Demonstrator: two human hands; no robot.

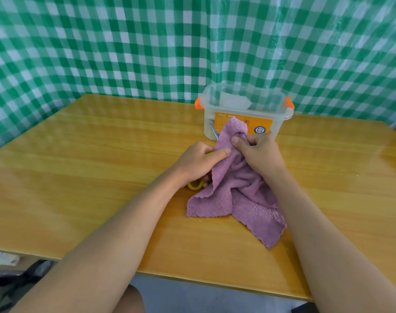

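Nearest: my knee point(130, 300), bare, at the bottom edge below the table's near lip. Both forearms run up from there, left forearm point(115, 222) and right forearm point(323, 222), converging toward the middle of the table point(90, 166).

Clock set on the cloth, twelve pointing away from me.

Cloth point(244, 199): purple, fluffy, scalloped edge. Upper part is bunched and lifted. Lower part is spread on the wood, with one flap toward 7 and a long corner trailing to 5.

Left hand point(195, 163), at 10: fingers curled tight round the scissors point(195, 185), thumb stretched out flat and pressing the cloth's edge. One yellow handle loop shows under the heel of the hand at 9. A sliver of yellow is also visible between thumb and fingers.

Right hand point(258, 154), at 12 to 1: thumb and curled fingers clamped on the raised bunch of cloth, pinching it. A peak of cloth stands up above the thumb.

Scissors' metal tip pokes out of the cloth at 11, slanting up and away, in front of the box's near wall. The rest of the blades is wrapped in cloth and hidden.

Box point(280, 114), at 12, just beyond the hands: clear plastic, no lid on it. Orange latches point(198, 103) sit at both ends and an orange label point(260, 124) is on the near side. Something white and crumpled point(234, 101) lies inside; I cannot tell what.

Behind the table: green-and-white checked curtain point(124, 41), hanging across the whole back.
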